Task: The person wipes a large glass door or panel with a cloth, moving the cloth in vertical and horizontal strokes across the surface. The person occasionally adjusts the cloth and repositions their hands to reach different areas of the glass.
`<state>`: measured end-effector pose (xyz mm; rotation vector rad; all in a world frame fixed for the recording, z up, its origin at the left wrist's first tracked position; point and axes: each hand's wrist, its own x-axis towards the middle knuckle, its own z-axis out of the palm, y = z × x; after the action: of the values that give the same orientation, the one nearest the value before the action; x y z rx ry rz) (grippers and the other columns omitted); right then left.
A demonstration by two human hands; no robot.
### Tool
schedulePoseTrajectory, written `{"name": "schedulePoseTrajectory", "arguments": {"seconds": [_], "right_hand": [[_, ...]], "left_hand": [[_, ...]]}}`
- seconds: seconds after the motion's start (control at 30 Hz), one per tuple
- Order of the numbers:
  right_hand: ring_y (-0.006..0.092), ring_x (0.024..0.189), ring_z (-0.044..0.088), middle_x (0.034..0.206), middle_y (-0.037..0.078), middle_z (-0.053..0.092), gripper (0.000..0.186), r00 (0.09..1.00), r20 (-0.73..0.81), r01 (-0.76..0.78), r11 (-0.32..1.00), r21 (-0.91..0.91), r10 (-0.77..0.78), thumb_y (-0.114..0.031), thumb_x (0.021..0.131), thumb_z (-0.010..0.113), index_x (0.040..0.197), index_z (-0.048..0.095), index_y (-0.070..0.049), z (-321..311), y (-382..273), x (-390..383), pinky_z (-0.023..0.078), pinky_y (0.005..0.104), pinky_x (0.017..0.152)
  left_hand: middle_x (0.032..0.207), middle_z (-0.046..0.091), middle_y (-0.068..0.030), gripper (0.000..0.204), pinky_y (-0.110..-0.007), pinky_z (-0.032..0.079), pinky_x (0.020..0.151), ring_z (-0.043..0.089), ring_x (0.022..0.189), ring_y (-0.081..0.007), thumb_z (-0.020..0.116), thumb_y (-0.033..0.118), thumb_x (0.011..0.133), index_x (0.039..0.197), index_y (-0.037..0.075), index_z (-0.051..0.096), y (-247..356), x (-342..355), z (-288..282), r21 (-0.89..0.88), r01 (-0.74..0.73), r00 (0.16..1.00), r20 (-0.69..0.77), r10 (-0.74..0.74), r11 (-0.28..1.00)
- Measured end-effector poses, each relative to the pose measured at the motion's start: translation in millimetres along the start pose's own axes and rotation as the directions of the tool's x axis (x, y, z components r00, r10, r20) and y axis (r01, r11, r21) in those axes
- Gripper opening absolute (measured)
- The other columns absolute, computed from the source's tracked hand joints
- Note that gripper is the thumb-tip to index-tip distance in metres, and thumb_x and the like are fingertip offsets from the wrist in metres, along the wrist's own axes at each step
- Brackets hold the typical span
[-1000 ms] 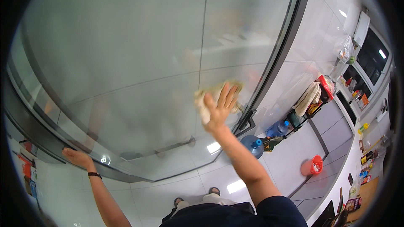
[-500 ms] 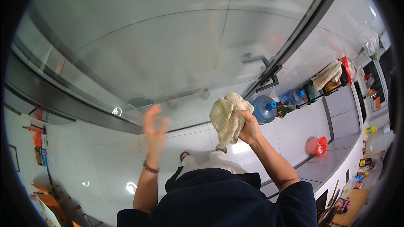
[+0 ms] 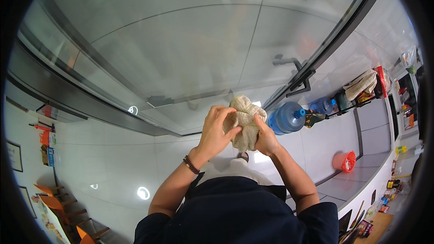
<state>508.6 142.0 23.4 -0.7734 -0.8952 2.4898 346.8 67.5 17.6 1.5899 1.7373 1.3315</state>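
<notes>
A bunched beige cloth (image 3: 246, 122) is held up in front of my body, between both hands. My right hand (image 3: 267, 139) grips its right side, thumb pressed on the front. From the left, my left hand (image 3: 218, 131) closes on the cloth with bent fingers and thumb; a dark beaded bracelet sits on that wrist. Just ahead stands a large glass door (image 3: 181, 49) in a dark frame, with a black handle (image 3: 302, 83) at its right edge. Neither hand touches the glass.
Two blue water jugs, the nearer one (image 3: 285, 119) beside the door edge, stand on the right. A red bucket (image 3: 344, 161) is farther right, near a counter. Another cloth (image 3: 360, 85) drapes over a rack. Orange chairs (image 3: 53, 204) stand at lower left. Pale tile floor (image 3: 108, 167) lies around me.
My left hand has moved right from beside the cloth and taken hold of it. The cloth is more bunched up. The view has shifted slightly.
</notes>
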Motion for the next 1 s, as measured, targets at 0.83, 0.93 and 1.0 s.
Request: {"name": "schedulePoseTrajectory", "arguments": {"seconds": [0.83, 0.93, 1.0], "right_hand": [[0.021, 0.112, 0.054, 0.123, 0.01, 0.054, 0.056, 0.936, -0.114, 0.338, 0.941, 0.024, -0.334, -0.044, 0.095, 0.047, 0.129, 0.044, 0.001, -13, 30, 21, 0.045, 0.0352, 0.092], [0.0239, 0.115, 0.053, 0.126, 0.011, 0.054, 0.052, 0.931, -0.128, 0.349, 0.936, 0.043, -0.341, -0.041, 0.097, 0.041, 0.132, 0.042, -0.003, -11, 30, 18, 0.042, 0.0379, 0.096], [0.0238, 0.113, 0.054, 0.125, 0.011, 0.054, 0.052, 0.923, -0.151, 0.364, 0.93, 0.056, -0.353, -0.041, 0.097, 0.043, 0.131, 0.042, -0.003, -13, 30, 20, 0.043, 0.038, 0.095]], "left_hand": [[0.096, 0.06, -0.0073, 0.044, -0.026, 0.043, 0.081, 0.055, 0.093, -0.0122, 0.067, 0.011, 0.087, 0.122, 0.007, 0.04, -9, 0, 22, -0.731, 0.461, 0.832, 0.157, -0.532, 0.504], [0.095, 0.06, -0.0066, 0.037, -0.026, 0.045, 0.081, 0.056, 0.09, -0.0116, 0.065, 0.006, 0.087, 0.119, 0.005, 0.047, -8, -1, 15, -0.7, 0.429, 0.864, 0.133, -0.486, 0.571], [0.096, 0.061, -0.0066, 0.034, -0.026, 0.046, 0.083, 0.057, 0.089, -0.0112, 0.065, 0.004, 0.086, 0.116, 0.003, 0.05, -6, -1, 12, -0.685, 0.421, 0.875, 0.134, -0.466, 0.595]]}}
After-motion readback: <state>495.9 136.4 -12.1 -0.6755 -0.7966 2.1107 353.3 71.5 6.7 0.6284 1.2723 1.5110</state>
